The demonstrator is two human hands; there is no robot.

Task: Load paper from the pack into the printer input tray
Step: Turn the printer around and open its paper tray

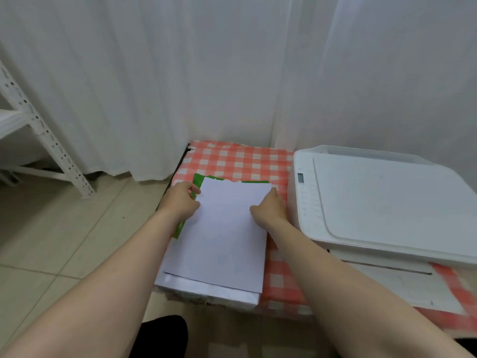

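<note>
A pack of white paper [206, 293] lies on the table with its green wrapper [198, 180] torn open at the far end. A thin stack of white sheets [224, 236] rests on top of it, slightly askew. My left hand [180, 200] grips the stack's far left edge, fingers curled at the corner. My right hand [271, 208] holds the far right edge, thumb on top of the sheets. The white printer [387, 202] sits to the right, lid down, with its front tray [400, 282] extended toward me.
A red-and-white checked cloth [240, 161] covers the low table. White curtains [232, 73] hang behind. A white metal shelf frame [46, 140] stands at the left on the tiled floor [51, 241]. The pack lies at the table's left front edge.
</note>
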